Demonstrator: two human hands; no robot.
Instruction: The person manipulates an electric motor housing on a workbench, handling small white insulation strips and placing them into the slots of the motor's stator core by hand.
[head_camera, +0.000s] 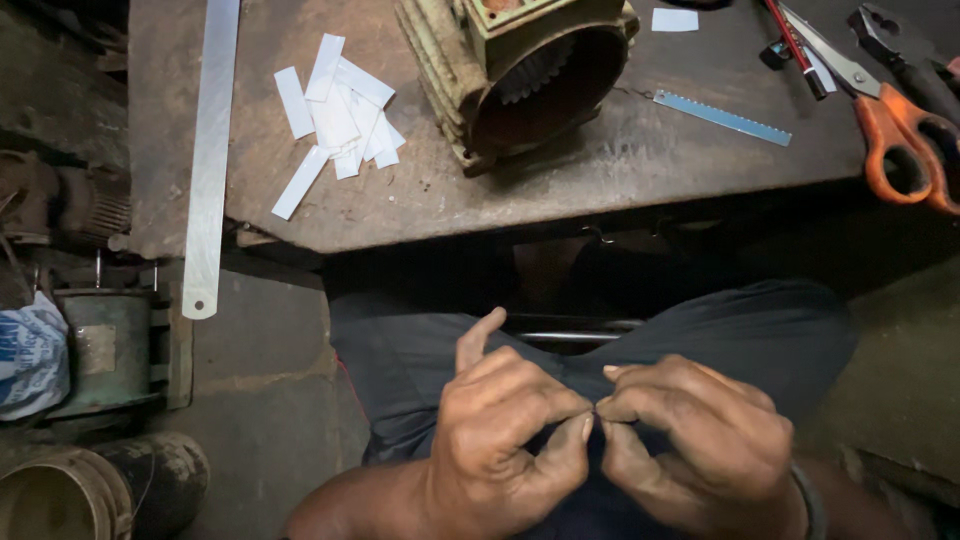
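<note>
Over my lap, in dark trousers (760, 320), my left hand (505, 430) and my right hand (700, 435) meet fingertip to fingertip. Thumbs and forefingers of both hands are pinched together at one spot; nothing shows between them, and anything there is too small to see. My left forefinger sticks up. On the metal workbench (600, 180) ahead lies an old green motor housing (520, 70) on its side, with its round opening facing me.
White paper strips (335, 115) lie in a loose pile on the bench's left, beside a long steel ruler (212, 150) that overhangs the edge. A toothed blade (722, 117), orange-handled scissors (890, 120), a red pen (795, 45) and pliers (900, 55) lie right. A small green motor (105, 345) stands on the floor.
</note>
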